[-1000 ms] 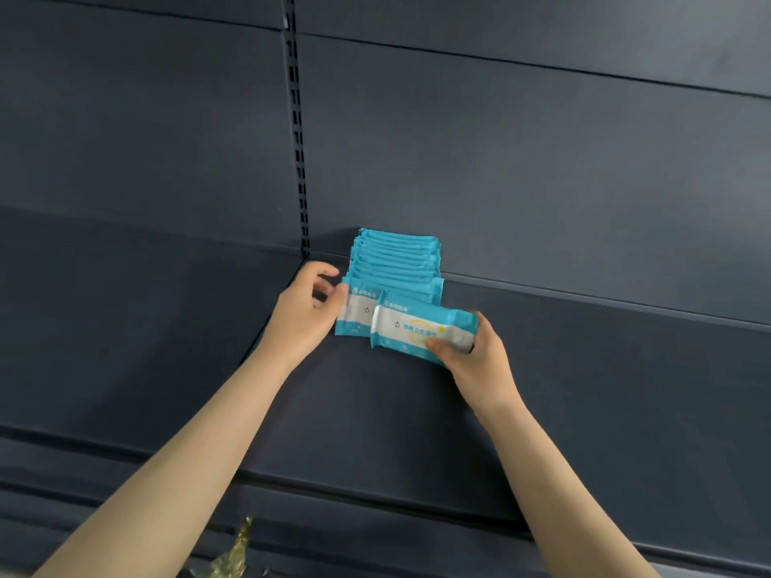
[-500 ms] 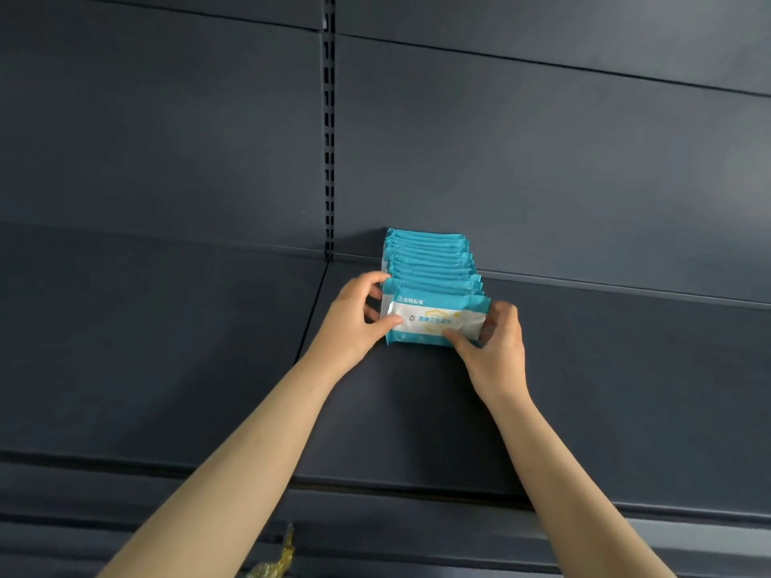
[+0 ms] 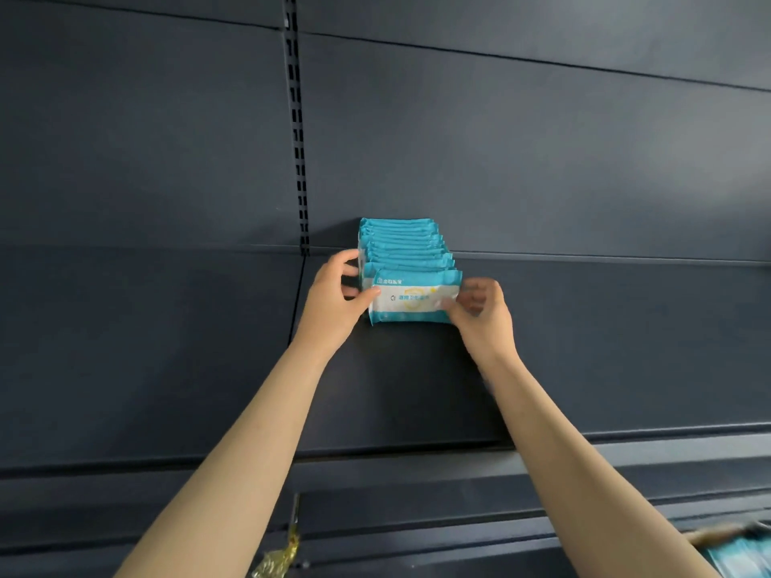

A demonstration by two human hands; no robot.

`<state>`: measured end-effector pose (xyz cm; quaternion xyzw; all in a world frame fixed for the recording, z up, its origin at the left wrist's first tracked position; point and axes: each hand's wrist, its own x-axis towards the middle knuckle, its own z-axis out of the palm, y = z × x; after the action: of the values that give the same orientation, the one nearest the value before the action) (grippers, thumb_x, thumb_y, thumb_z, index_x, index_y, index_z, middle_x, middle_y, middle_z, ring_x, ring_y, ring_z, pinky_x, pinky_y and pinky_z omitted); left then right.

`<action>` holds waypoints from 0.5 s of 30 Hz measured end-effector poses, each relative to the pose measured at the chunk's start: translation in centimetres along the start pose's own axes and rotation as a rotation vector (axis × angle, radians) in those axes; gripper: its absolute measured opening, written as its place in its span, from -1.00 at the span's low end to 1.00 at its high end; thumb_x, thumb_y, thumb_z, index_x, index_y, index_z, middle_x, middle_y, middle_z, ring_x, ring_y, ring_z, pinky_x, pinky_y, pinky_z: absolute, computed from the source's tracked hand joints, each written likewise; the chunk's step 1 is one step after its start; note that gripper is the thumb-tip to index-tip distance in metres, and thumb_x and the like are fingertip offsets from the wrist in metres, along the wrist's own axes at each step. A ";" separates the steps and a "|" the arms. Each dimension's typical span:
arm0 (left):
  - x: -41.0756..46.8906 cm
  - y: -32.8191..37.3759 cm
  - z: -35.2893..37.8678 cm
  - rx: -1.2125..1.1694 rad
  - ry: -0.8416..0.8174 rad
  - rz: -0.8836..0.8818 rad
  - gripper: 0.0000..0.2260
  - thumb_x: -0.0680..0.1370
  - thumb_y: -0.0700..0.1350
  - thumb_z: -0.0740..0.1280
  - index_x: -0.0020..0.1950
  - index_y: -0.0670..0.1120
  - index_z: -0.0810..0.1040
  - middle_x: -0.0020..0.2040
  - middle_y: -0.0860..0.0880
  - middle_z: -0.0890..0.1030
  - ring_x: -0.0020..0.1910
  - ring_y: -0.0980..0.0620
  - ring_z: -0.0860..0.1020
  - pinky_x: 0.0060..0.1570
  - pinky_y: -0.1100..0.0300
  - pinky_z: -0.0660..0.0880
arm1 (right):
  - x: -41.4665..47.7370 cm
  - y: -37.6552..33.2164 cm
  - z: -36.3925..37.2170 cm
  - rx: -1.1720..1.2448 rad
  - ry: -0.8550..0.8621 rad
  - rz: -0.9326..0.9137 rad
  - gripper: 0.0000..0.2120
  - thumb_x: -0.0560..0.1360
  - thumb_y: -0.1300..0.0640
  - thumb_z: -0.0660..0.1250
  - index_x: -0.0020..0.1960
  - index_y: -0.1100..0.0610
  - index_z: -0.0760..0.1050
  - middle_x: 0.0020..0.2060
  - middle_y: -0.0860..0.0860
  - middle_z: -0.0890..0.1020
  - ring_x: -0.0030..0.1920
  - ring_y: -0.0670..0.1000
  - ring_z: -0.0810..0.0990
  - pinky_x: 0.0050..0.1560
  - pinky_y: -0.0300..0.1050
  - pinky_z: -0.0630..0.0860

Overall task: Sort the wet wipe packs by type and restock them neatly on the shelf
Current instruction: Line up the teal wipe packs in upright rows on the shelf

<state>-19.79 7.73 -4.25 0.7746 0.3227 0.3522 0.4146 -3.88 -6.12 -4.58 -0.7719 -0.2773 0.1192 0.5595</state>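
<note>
1. reaching up from the lower left, the person's left hand point(image 3: 333, 302) grips the left end of the front pack point(image 3: 413, 298), thumb on its face, fingers curled beside the row.
2. the front pack stands upright on the dark shelf point(image 3: 167, 348), label facing out, touching the row of teal wet wipe packs point(image 3: 402, 244) lined up behind it to the back panel.
3. the right hand point(image 3: 484, 314) pinches the pack's right end, thumb in front, fingers curled behind.
4. blurred teal packs point(image 3: 738, 552) show at the lower right corner.
</note>
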 end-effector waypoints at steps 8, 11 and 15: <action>-1.9 7.0 2.3 -0.099 0.089 0.099 -0.63 0.56 -0.08 0.38 0.36 0.06 0.44 0.25 0.07 0.49 0.14 0.14 0.50 0.15 0.24 0.43 | -1.8 -2.1 -11.2 0.288 0.142 0.016 -0.82 0.58 -0.02 0.34 0.16 -0.03 0.56 0.09 -0.13 0.62 0.19 -0.10 0.58 0.27 -0.07 0.51; -4.0 10.7 6.9 -0.189 0.035 0.099 -0.65 0.57 -0.05 0.37 0.35 0.06 0.45 0.25 0.09 0.51 0.17 0.11 0.52 0.16 0.20 0.46 | -4.0 -1.1 -18.6 0.298 0.221 0.024 -0.75 0.59 -0.07 0.31 0.24 -0.07 0.54 0.18 -0.15 0.60 0.25 -0.12 0.54 0.29 -0.09 0.46; -8.9 16.4 15.0 -0.280 -0.107 0.080 -0.66 0.59 -0.01 0.34 0.36 0.10 0.45 0.24 0.15 0.52 0.16 0.18 0.52 0.09 0.28 0.44 | -8.8 2.0 -29.5 0.299 0.350 0.064 -0.71 0.61 -0.10 0.26 0.30 -0.09 0.51 0.23 -0.15 0.58 0.26 -0.12 0.53 0.24 -0.12 0.46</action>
<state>-9.02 -12.89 1.41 0.7390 0.2168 0.3684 0.5208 4.13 -35.01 2.68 -0.6977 -0.1306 0.0407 0.7032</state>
